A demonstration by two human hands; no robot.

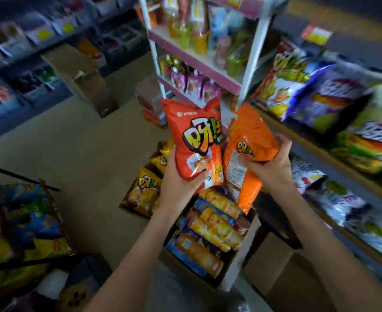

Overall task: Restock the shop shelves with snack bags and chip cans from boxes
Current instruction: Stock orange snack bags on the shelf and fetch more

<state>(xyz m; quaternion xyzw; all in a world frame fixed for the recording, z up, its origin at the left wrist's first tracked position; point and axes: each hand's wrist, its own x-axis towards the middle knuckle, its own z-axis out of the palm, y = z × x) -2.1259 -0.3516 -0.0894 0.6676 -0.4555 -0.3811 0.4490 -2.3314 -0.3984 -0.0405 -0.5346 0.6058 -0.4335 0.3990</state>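
Observation:
My left hand (181, 176) grips the bottom of a red snack bag (194, 134) and holds it upright with its front facing me. My right hand (273, 163) grips an orange snack bag (250, 136) held beside it, back panel toward me. The two bags touch along their inner edges. Below my hands an open cardboard box (237, 264) on the floor holds several chip cans (214, 230) lying on their sides. Yellow snack bags (142, 190) lie on the floor left of the box.
A shelf on the right (320, 149) carries purple and green snack bags. A white rack (250, 70) with pink edges stands ahead with pouches. A tall cardboard box (84, 79) stands on the floor at the back left. A basket of chip bags (28, 221) sits at the left.

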